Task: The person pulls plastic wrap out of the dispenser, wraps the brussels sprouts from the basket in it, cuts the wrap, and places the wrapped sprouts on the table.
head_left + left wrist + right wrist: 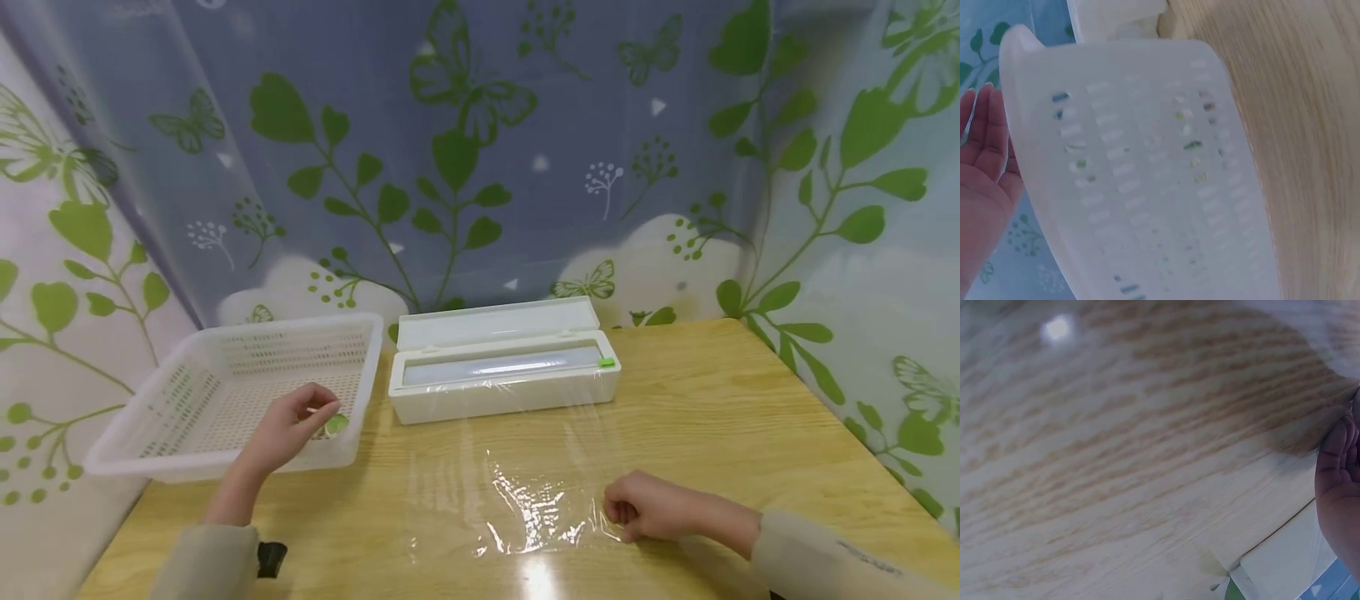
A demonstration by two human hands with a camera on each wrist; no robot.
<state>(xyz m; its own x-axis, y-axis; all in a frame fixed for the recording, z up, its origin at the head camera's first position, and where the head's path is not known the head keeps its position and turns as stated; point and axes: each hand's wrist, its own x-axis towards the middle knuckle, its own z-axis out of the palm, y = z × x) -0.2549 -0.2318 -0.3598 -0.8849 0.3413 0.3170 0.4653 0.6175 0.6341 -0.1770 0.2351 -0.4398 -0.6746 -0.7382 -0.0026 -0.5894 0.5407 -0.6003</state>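
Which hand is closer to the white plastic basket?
The left hand, over the near right part of the white plastic basket. The right hand is off to the basket's right, at the clear plastic film.

Wood-grain table (712, 408); behind it, blue backdrop (555, 217), probably cloth, printed with green leaves (281, 108), butterflies (651, 55).

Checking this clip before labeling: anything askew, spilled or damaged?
Nothing looks spilled or damaged. One mild oddity: the plastic wrap, drawn out from its open dispenser across the table, isn't lying flat. Near its front edge, by the right hand, jagged glare shows creases.
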